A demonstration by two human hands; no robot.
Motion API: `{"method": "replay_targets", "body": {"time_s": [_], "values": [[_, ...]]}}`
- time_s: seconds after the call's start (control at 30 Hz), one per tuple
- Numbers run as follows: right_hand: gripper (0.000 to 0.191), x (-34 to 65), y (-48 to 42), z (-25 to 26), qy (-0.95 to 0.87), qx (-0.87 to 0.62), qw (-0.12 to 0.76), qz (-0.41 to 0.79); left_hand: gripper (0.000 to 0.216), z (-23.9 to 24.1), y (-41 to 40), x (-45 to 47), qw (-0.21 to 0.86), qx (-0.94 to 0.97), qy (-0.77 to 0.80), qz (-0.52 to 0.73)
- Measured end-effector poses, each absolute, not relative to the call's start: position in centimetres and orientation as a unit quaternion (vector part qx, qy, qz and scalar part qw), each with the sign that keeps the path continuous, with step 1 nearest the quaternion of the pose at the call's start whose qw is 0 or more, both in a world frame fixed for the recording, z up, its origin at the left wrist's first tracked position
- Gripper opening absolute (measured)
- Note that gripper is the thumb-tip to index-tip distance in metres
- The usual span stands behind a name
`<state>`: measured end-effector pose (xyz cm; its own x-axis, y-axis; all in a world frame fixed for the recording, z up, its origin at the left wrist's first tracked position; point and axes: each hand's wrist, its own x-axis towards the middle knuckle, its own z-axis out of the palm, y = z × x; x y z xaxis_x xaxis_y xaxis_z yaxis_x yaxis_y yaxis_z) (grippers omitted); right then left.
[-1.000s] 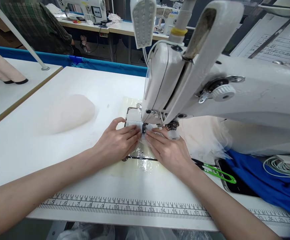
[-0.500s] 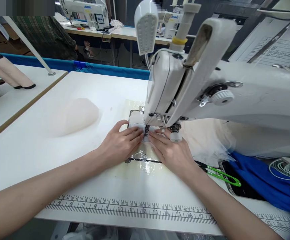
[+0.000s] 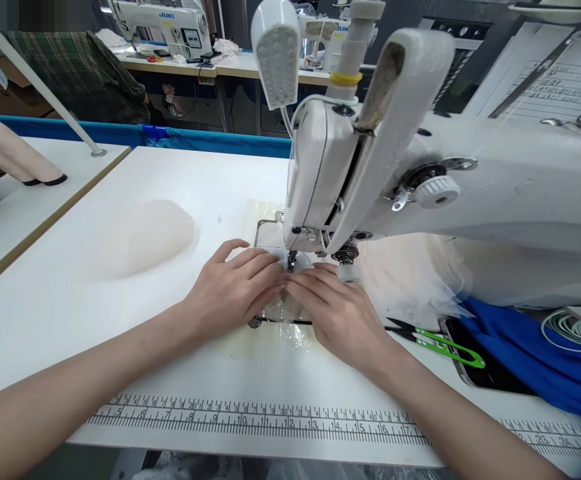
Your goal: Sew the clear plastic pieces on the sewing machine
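A white sewing machine [image 3: 420, 180] stands on the white table [image 3: 120, 313]. My left hand [image 3: 235, 287] and my right hand [image 3: 337, 310] lie flat side by side just in front of the needle [image 3: 291, 259]. Their outstretched fingertips press a small sheer white fabric piece [image 3: 283, 303] onto the machine bed. The fingertips meet below the presser foot. Both hands have fingers extended and hold nothing in a grip.
A heap of sheer white fabric [image 3: 143, 233] lies to the left. More pale fabric [image 3: 410, 273], green thread snips [image 3: 445, 343], a phone and blue cloth [image 3: 535, 360] lie to the right. A printed ruler [image 3: 250, 420] runs along the front edge. A person in plaid [image 3: 80, 67] sits beyond.
Both hands have slid slightly back toward me, away from the needle, and their fingertips have drawn closer together over the fabric piece.
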<state>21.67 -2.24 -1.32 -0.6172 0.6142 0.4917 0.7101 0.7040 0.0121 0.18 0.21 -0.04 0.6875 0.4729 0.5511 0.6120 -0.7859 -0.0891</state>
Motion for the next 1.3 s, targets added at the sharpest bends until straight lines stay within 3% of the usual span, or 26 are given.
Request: {"method": "replay_targets", "body": {"time_s": [0.2,0.3,0.4,0.63,0.87,1.3], "values": [[0.038,21.6,-2.6,-1.2,-0.883,-0.380,0.266,-0.072,0.022,-0.5,0.7,-0.2,0.031,-0.918,-0.291,-0.266],[0.023,21.5,-2.4,-0.8,-0.878,-0.407,0.248,-0.047,0.029,-0.4,0.8,-0.3,-0.061,-0.926,-0.296,-0.224],[0.028,21.6,-2.1,-0.8,-0.872,-0.428,0.231,-0.059,0.036,-0.3,0.9,-0.3,-0.105,-0.930,-0.291,-0.200],[0.026,22.1,-1.7,-1.3,-0.864,-0.435,0.202,-0.152,0.040,-1.2,0.8,0.1,0.014,-0.940,-0.286,-0.187],[0.025,22.1,-1.6,-1.4,-0.864,-0.431,0.198,-0.166,0.051,-1.7,-0.5,0.6,0.096,-0.938,-0.285,-0.174],[0.026,22.2,-1.4,-1.5,-0.867,-0.432,0.196,-0.154,0.054,-1.4,-1.0,1.3,0.136,-0.929,-0.301,-0.167]]}}
